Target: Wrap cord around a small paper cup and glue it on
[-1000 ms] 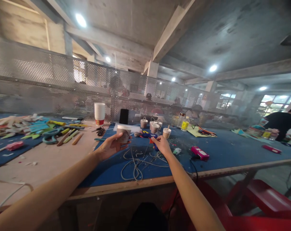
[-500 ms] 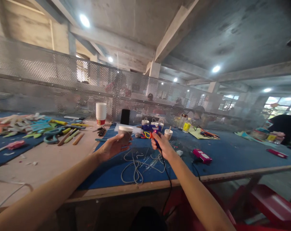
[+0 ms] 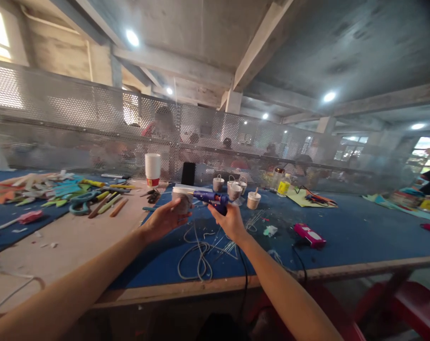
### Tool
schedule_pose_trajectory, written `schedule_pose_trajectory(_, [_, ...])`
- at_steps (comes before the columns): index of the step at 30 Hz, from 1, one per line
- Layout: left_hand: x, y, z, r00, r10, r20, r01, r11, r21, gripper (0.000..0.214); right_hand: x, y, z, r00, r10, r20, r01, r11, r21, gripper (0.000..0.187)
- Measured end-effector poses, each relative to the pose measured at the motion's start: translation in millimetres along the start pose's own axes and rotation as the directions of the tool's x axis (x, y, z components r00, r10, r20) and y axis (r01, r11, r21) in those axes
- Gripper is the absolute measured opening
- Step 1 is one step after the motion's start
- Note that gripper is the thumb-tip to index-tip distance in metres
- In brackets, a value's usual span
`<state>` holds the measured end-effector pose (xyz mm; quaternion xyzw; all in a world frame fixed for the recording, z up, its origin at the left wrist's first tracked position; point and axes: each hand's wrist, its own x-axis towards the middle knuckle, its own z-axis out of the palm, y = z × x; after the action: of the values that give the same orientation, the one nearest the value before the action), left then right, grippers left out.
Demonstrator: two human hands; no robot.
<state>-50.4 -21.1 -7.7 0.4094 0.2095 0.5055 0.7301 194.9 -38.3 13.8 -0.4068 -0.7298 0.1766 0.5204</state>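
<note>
My left hand (image 3: 166,219) is wrapped round a small paper cup (image 3: 181,201) with a grey covering and a pale rim, held above the table. In my right hand (image 3: 229,221) is a blue glue gun (image 3: 210,197), its nozzle pointing left at the upper side of the cup. Whether the tip touches the cup I cannot tell. A black cord hangs from the gun past the table edge. Below both hands, a loop of grey cord (image 3: 201,255) lies on the blue table surface (image 3: 158,270), with thin clear strands beside it.
Several small cups (image 3: 218,183) stand behind the gun, and a cup with a stick (image 3: 253,200) is to their right. A white cup stack (image 3: 153,169), blue scissors (image 3: 80,202) and cut strips lie left. A pink device (image 3: 309,235) and a yellow-labelled bottle (image 3: 283,185) are right.
The glue gun has turned and moved left, so its nozzle now reaches the cup's side. My left hand still holds the cup, slightly further left. The view has shifted a little.
</note>
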Motion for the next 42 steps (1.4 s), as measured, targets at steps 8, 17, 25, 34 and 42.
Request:
schedule_pose_trajectory(8, [-0.5,-3.0,4.4,1.000,0.015,-0.018,-0.014,0.999,0.029,0.025,-3.3,2.6,-1.4,0.998,-0.016,0.060,0.018,0.999,-0.044,0.026])
schedule_pose_trajectory(17, [0.3,-3.9,1.5,1.000,0.016,0.020,-0.017,0.999,0.047,0.027,-2.2,12.4,-0.9,0.988,-0.148,0.044,0.154,0.970,-0.190,0.028])
schedule_pose_trajectory(25, [1.1,-6.3,-1.2,1.000,0.014,-0.015,-0.014,0.999,0.039,0.024,-3.1,19.3,2.0,0.986,-0.157,0.060,0.167,0.954,-0.248,0.028])
schedule_pose_trajectory(34, [3.6,-7.9,-3.0,1.000,0.009,-0.030,-0.008,0.999,0.034,0.024,-3.4,24.0,2.5,0.976,-0.212,0.042,0.214,0.919,-0.331,0.032])
schedule_pose_trajectory(42, [2.6,-7.3,-1.3,1.000,0.008,-0.027,-0.007,0.999,0.036,0.022,-3.6,25.1,2.5,0.981,-0.187,0.049,0.191,0.908,-0.374,0.034])
